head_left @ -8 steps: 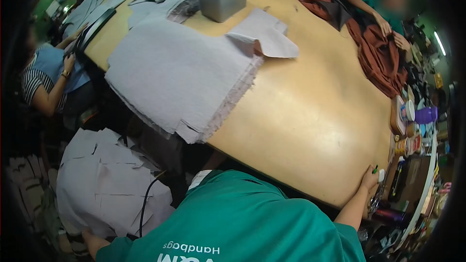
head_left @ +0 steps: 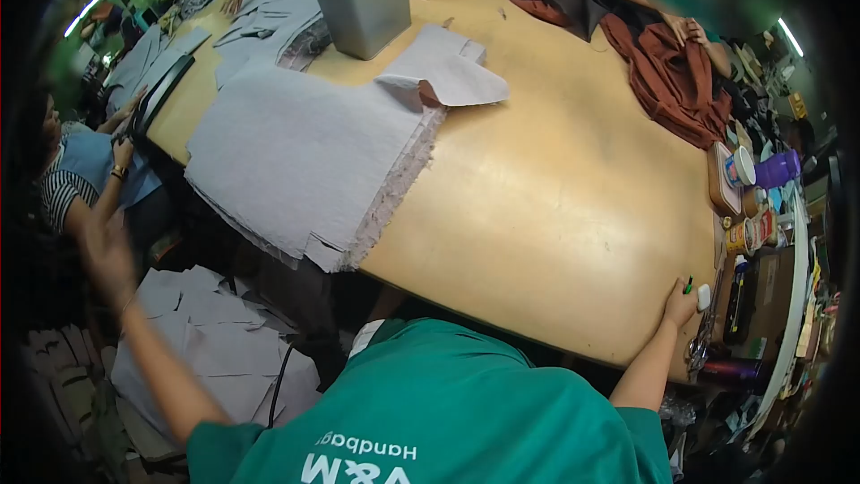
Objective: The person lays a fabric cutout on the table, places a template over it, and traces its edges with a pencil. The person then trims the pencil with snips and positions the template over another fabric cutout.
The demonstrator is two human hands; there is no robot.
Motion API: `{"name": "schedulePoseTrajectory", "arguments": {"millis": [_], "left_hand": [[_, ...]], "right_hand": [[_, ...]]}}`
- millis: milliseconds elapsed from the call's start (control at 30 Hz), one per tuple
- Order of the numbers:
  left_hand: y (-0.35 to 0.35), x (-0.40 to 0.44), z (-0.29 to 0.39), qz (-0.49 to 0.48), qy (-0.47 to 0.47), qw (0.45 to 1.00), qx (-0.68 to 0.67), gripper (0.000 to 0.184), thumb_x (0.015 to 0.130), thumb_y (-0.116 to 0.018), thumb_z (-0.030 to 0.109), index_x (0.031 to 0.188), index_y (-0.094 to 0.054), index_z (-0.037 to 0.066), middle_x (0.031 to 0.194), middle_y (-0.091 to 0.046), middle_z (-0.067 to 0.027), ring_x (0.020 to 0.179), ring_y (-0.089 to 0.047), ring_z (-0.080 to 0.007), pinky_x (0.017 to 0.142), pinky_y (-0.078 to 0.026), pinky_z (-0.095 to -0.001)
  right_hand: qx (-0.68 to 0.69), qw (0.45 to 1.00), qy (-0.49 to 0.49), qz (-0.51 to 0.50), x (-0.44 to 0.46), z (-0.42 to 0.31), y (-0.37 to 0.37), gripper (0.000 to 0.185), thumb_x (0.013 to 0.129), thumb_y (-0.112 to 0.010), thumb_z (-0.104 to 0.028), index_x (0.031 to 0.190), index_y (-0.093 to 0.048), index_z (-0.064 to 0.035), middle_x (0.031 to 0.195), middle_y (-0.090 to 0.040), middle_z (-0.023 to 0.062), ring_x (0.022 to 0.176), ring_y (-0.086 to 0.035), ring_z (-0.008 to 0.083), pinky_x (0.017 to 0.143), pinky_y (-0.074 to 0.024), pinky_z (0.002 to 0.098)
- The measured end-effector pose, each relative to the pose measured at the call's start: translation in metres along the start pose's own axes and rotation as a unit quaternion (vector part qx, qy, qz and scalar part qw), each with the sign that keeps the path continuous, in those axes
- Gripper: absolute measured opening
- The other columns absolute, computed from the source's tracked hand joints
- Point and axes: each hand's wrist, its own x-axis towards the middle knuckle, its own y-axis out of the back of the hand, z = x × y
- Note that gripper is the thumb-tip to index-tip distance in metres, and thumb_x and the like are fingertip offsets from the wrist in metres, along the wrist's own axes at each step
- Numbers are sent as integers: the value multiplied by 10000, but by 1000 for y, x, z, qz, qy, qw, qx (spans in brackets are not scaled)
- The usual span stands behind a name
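My right hand (head_left: 681, 306) rests at the table's right edge, closed around a thin green pen (head_left: 688, 286) whose end sticks up past the fingers. Just right of it lies a small white object (head_left: 704, 297). My left hand (head_left: 109, 260) is raised at the left, smeared by motion, so its fingers do not show clearly. It hovers above a bundle of cut pale grey pieces (head_left: 202, 332) beside the table. On the table lies a stack of pale grey fabric (head_left: 287, 157) with frayed edges, its top corner folded over.
A grey metal bin (head_left: 360, 4) stands on the table (head_left: 537, 242) behind the fabric. Brown cloth (head_left: 667, 85) lies at the far right under a co-worker's hands. Tubs and a purple container (head_left: 777, 168) crowd the right side. Another person (head_left: 90, 161) is at the left.
My left hand has risen from low beside the grey bundle to above it. The view has shifted slightly; my right hand remains at the table's right edge with the pen.
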Motion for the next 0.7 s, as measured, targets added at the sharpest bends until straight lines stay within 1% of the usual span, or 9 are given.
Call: {"name": "schedulePoseTrajectory", "arguments": {"millis": [33, 67, 100, 233, 333, 433, 533, 633, 700], "left_hand": [[-35, 10, 132, 22, -108, 993, -29, 336, 762, -582, 195, 1013, -510, -14, 1027, -521, -175, 948, -511, -264, 810, -399, -325], [-88, 9, 164, -14, -189, 966, -177, 376, 733, -610, 217, 1030, -509, 10, 1039, -520, -162, 995, -483, -276, 835, -379, -356], [-121, 6, 219, -57, -293, 944, -138, 436, 714, -619, 281, 1053, -501, 32, 1069, -505, -152, 1053, -435, -300, 866, -345, -389], [-230, -6, 347, -69, -289, 949, -105, 296, 696, -588, 239, 955, -551, 100, 1063, -507, -124, 1066, -425, -306, 826, -335, -504], [-262, 31, 353, -268, -233, 935, 15, 183, 680, -569, 192, 843, -591, 111, 947, -560, -123, 928, -507, -318, 758, -416, -403], [-265, 71, 322, -170, -137, 968, -120, 147, 679, -465, 65, 769, -580, 52, 824, -571, -167, 809, -541, -342, 737, -425, -398], [-250, 129, 265, -40, 46, 984, -169, 223, 721, -424, 155, 851, -560, 36, 875, -567, -207, 838, -538, -353, 731, -425, -394], [-170, 159, 273, -72, 69, 969, -227, 244, 738, -433, 196, 845, -577, 31, 891, -569, -200, 828, -541, -341, 707, -416, -366], [-143, 144, 311, 17, -169, 953, -250, 191, 724, -458, 176, 774, -570, 30, 807, -566, -189, 760, -534, -331, 673, -408, -360]], "right_hand": [[3, 1000, 1, 2, 1, 2, -1, 350, 745, -547, -299, 673, -492, 40, 647, -507, 196, 632, -499, 346, 592, -381, 403], [-1, 1000, 7, 0, 0, -1, 1, 338, 746, -542, -289, 685, -495, 41, 660, -514, 200, 651, -499, 350, 606, -380, 404], [14, 1000, 1, -7, -2, -4, 2, 334, 745, -541, -286, 688, -497, 39, 664, -516, 200, 653, -499, 351, 608, -381, 404], [38, 999, -11, 4, -5, -5, 5, 321, 740, -543, -281, 689, -506, 34, 677, -519, 209, 663, -501, 358, 616, -384, 406], [26, 1000, -15, 6, -5, -4, 3, 334, 737, -550, -293, 679, -507, 33, 682, -513, 211, 666, -500, 356, 620, -384, 406], [28, 999, -17, 0, -4, -9, 9, 347, 737, -554, -304, 680, -504, 35, 692, -512, 210, 665, -498, 356, 619, -383, 405], [44, 999, -24, -1, -3, -8, 8, 364, 736, -559, -314, 678, -500, 40, 694, -510, 213, 660, -494, 359, 615, -381, 404], [56, 997, -49, -22, -4, -18, 13, 364, 735, -564, -305, 673, -491, 46, 710, -509, 215, 661, -487, 361, 611, -377, 410], [56, 998, -18, 11, -5, -14, 8, 360, 735, -567, -296, 668, -486, 49, 714, -507, 211, 663, -485, 356, 608, -377, 409]]}}
